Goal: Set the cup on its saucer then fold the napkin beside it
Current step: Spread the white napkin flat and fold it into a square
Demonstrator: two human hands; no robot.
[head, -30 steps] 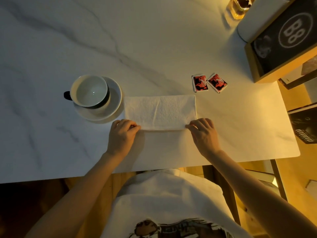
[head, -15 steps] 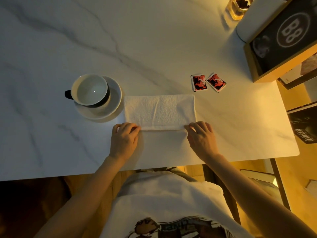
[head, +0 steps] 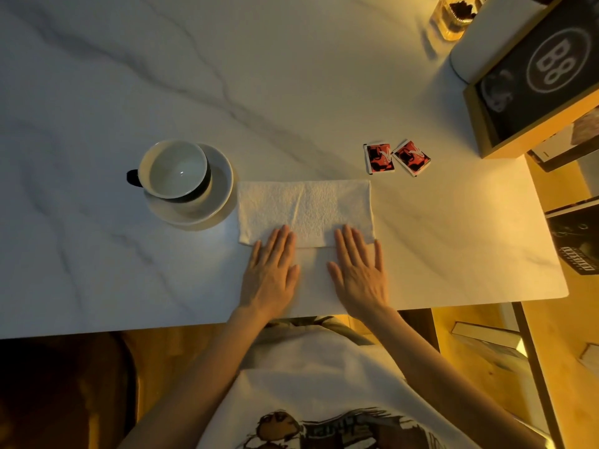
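Observation:
A white cup (head: pixel 176 168) with a dark outside and a dark handle to its left stands upright on a white saucer (head: pixel 222 189). Just right of the saucer lies a white paper napkin (head: pixel 304 207), folded into a wide rectangle on the marble table. My left hand (head: pixel 270 272) lies flat with its fingers spread, fingertips resting on the napkin's near edge left of centre. My right hand (head: pixel 358 270) lies flat the same way, fingertips on the near edge towards the right. Neither hand holds anything.
Two red and black sachets (head: pixel 397 156) lie beyond the napkin's right corner. A wood-framed black sign (head: pixel 538 79), a white cylinder (head: pixel 483 47) and a glass jar (head: pixel 453 17) crowd the far right corner. The table's near edge (head: pixel 129 330) runs just behind my wrists.
Both hands have gone from pinching the napkin's near corners to lying flat and open. They have slid inwards towards the middle of the near edge.

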